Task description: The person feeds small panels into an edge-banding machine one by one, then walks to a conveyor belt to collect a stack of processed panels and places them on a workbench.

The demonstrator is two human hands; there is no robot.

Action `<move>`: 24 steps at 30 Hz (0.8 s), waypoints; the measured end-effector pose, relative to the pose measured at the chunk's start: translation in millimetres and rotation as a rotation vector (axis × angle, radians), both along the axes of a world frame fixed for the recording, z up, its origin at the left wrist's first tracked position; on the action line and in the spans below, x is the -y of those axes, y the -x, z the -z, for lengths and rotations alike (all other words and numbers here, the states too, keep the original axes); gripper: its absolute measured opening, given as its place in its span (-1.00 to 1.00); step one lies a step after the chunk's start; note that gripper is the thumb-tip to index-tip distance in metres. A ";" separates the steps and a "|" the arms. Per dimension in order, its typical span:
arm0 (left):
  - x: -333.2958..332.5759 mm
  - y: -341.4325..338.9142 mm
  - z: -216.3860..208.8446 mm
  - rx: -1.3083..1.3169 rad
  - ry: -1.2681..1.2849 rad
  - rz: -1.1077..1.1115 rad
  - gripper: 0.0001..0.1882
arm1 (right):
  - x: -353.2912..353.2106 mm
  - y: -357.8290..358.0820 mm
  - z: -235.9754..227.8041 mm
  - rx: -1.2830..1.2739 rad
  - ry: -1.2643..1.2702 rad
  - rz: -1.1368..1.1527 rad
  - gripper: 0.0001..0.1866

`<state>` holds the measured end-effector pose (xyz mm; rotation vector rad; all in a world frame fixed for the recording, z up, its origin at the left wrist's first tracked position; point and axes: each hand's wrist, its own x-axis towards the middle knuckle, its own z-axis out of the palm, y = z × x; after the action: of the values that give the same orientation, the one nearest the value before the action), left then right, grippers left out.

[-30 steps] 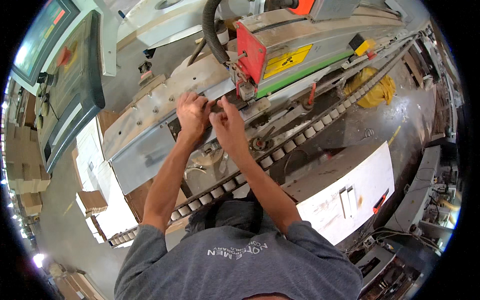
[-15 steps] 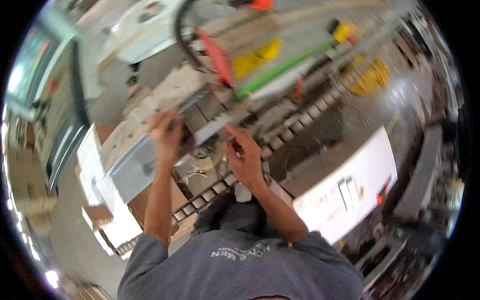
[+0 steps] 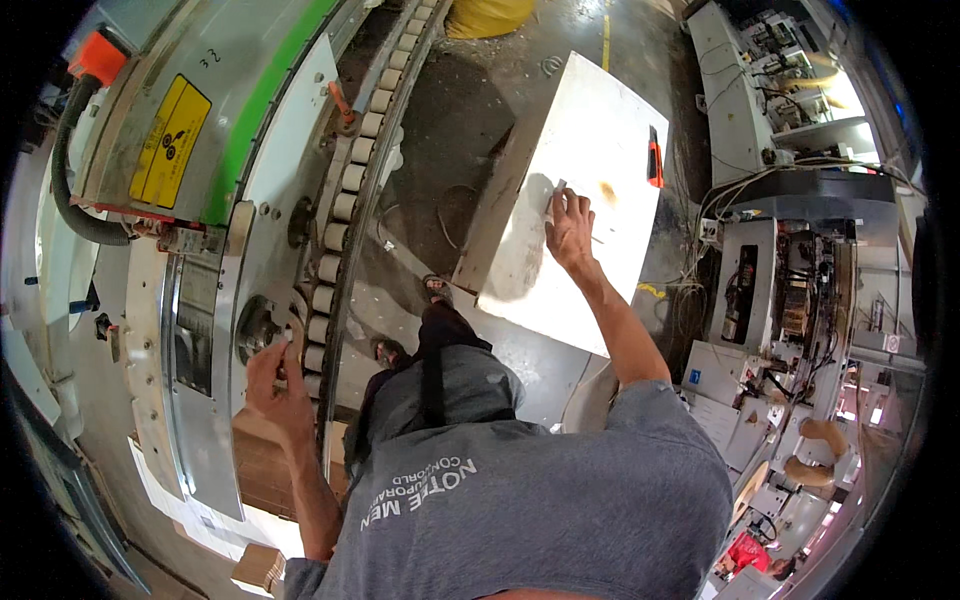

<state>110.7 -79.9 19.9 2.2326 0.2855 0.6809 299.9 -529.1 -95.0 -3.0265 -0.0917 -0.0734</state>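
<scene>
My right hand (image 3: 570, 232) reaches over a white board-like top (image 3: 610, 110), its fingers bent down and closed around a small pale strip (image 3: 560, 186) whose end pokes out past the fingertips. Part of the strip is hidden under the hand. An orange-and-black utility knife (image 3: 655, 157) lies near the far right edge of that top. On the other side, my left hand (image 3: 280, 388) is raised beside the machine's metal front plate (image 3: 215, 420). Its thumb and fingers pinch together near a round dark fitting (image 3: 258, 325); whatever small pale thing they hold is too small to name.
A row of white rollers (image 3: 338, 222) runs along the machine between my hands. The machine has a green stripe (image 3: 262, 100), a yellow warning label (image 3: 172, 140) and a black hose (image 3: 65, 180). Cardboard (image 3: 262, 465) sits below my left hand. Equipment with cables (image 3: 790, 290) stands at right.
My view has turned toward the white top. My right hand has left the machine and moved over to the small strips there; my left hand stays beside the machine.
</scene>
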 end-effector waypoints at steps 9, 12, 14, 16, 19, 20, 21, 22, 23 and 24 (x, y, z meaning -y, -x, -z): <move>15.2 -5.8 2.3 -0.135 -0.026 0.104 -0.83 | -1.9 -5.2 -8.2 -0.160 0.058 -0.286 -0.70; 22.5 -10.2 3.3 -0.077 0.089 0.197 -0.68 | -46.7 27.7 -67.2 -0.148 -0.690 -0.198 -0.65; 24.2 -7.7 -6.2 -0.070 0.068 0.204 -0.59 | -107.8 41.3 -115.5 -0.328 -1.020 -0.165 -0.64; 27.4 -5.4 -23.6 -0.026 0.123 0.337 -0.47 | -158.8 54.6 -125.7 -0.383 -1.396 -0.285 -0.63; 16.1 9.4 -43.7 -0.111 0.111 0.367 -0.39 | -240.6 69.8 -131.4 -0.543 -1.872 -0.476 -0.58; 10.5 19.2 -38.0 -0.113 0.265 0.302 -0.40 | -264.9 73.1 -132.2 -0.584 -1.927 -0.531 -0.55; 1.8 28.0 -40.0 -0.109 0.261 0.284 -0.40 | -288.9 75.9 -130.3 -0.627 -1.986 -0.583 -0.52; -9.0 34.6 -39.8 -0.101 0.278 0.152 -0.42 | -311.4 78.9 -128.1 -0.681 -2.036 -0.602 -0.52; -21.5 41.7 -41.2 -0.095 0.292 0.018 -0.44 | -333.7 82.3 -126.8 -0.739 -2.088 -0.619 -0.52; -36.8 48.7 -41.4 -0.075 0.188 -0.060 -0.44 | -355.1 85.7 -123.3 -0.807 -2.018 -0.576 -0.51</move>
<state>62.0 -43.1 61.3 2.0796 0.4378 0.5782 214.2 -174.0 28.2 -0.8136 -0.4341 0.6350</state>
